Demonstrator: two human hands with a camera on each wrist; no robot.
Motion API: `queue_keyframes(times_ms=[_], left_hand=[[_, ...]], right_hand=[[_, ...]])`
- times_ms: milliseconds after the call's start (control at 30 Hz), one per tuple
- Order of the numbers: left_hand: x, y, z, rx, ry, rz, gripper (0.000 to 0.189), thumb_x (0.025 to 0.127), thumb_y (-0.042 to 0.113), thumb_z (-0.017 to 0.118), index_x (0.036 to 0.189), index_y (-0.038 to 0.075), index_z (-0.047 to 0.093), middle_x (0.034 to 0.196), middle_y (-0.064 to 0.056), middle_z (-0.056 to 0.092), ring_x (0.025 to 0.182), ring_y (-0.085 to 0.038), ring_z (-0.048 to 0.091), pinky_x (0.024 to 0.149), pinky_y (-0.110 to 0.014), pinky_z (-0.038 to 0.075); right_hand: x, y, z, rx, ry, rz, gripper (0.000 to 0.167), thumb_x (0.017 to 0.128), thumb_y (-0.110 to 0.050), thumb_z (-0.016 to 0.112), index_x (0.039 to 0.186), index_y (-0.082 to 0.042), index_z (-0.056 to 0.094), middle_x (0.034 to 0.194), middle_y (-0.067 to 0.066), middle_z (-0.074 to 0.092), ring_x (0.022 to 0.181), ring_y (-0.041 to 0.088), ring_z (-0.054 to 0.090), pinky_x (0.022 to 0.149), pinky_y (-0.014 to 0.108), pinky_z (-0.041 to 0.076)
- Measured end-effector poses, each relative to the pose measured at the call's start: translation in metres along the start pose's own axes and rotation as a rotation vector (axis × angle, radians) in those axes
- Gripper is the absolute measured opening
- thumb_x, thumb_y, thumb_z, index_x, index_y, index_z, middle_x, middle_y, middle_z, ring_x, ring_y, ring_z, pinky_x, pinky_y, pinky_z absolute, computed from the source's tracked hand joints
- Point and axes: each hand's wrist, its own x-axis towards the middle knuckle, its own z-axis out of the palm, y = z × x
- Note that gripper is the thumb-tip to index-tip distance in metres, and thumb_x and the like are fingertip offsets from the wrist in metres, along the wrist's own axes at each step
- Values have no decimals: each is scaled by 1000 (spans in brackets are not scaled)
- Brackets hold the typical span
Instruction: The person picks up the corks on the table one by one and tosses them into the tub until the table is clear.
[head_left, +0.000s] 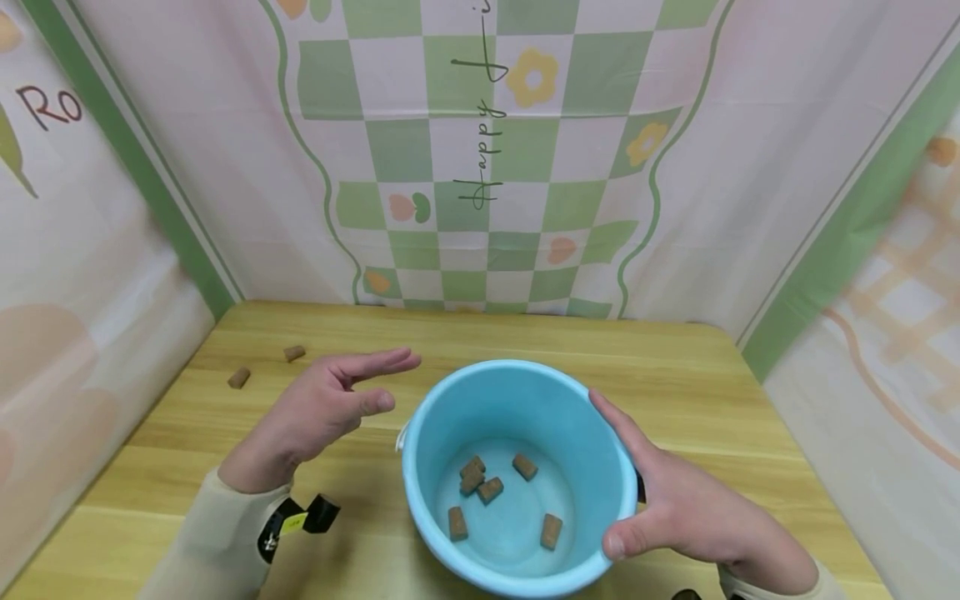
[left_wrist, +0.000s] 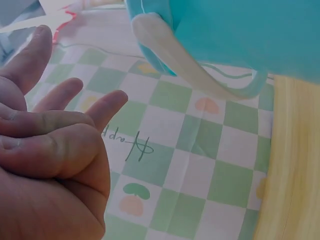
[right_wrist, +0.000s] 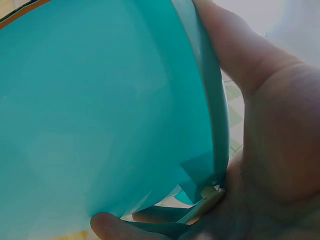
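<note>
A light-blue bucket (head_left: 517, 379) stands on the table, its open top facing me. Several short brown pieces (head_left: 490, 490), shaped like small corks, lie on its floor. My right hand (head_left: 686, 504) grips the bucket's right side, thumb at the rim and fingers around the outer wall; the right wrist view shows the fingertips (right_wrist: 107, 226) against the bucket (right_wrist: 100, 100). To the left of the bucket, my left hand (head_left: 322, 408) hovers apart from it. Its thumb and forefinger are extended, some other fingers (left_wrist: 50, 142) are bent, and nothing shows in its grasp.
Two more brown pieces, one (head_left: 239, 378) nearer and one (head_left: 294, 353) farther, lie at the table's back left. A white handle (left_wrist: 185, 70) hangs on the bucket's side. Patterned cloth walls (head_left: 465, 158) enclose the wooden table (head_left: 660, 367) at the back and sides.
</note>
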Motion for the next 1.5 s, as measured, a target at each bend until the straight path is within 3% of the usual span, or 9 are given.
queue_keyframes(times_ms=[200,333,433,667,767,867,1067,1167,1500], left_hand=[[0,-9,-6,-56,-3,31,46,101,20,62,144,8,53,142,-8,56,39,-9,28,39,-20,26],[1,-16,-13,-146,29,123,45,110,24,42,149,4,44,144,-22,49,38,-14,25,34,-27,20],[1,-20,-16,-183,91,195,45,111,30,34,150,11,46,143,-24,50,39,-20,24,34,-33,19],[0,-22,-20,-217,252,309,42,111,33,31,141,27,59,136,-10,60,64,-17,41,66,-29,34],[-2,-21,-22,-188,309,297,41,110,30,35,143,21,57,130,-11,61,69,-16,39,71,-31,31],[-4,-20,-23,-131,385,221,41,109,24,42,146,11,52,117,-11,59,66,-16,33,71,-32,29],[-9,-18,-30,-173,554,15,50,99,20,65,146,8,52,96,-1,49,48,-3,27,45,-25,20],[-11,-19,-35,-267,571,1,56,95,16,72,147,14,52,101,-1,51,42,-1,25,39,-26,15],[-12,-34,-62,-422,534,50,57,92,9,73,145,21,55,125,0,62,45,1,35,42,-14,30]], right_hand=[[0,2,0,1,4,15,127,74,-25,88,161,-29,-4,140,21,45,108,32,60,84,33,52],[0,3,0,23,4,33,128,74,-24,88,161,-29,-5,142,21,44,108,33,60,84,33,52],[0,3,0,32,6,41,128,73,-23,89,161,-30,-5,142,21,44,108,33,60,84,33,52],[-1,0,0,9,5,64,129,72,-25,90,160,-32,-5,140,19,47,108,31,61,85,32,52],[-1,0,0,-13,4,60,129,73,-25,89,160,-33,-5,139,19,48,107,30,61,85,32,51],[-1,0,0,-26,3,54,128,74,-26,89,160,-33,-5,138,19,48,107,30,61,84,31,51],[-1,-1,0,4,-1,43,126,75,-25,88,161,-32,-4,142,20,44,107,32,61,83,32,52],[0,0,1,36,-1,51,128,74,-24,89,161,-32,-5,144,20,42,108,33,60,83,33,53],[-1,5,1,28,0,25,127,75,-26,88,161,-29,-4,144,22,41,107,33,61,83,33,53]])
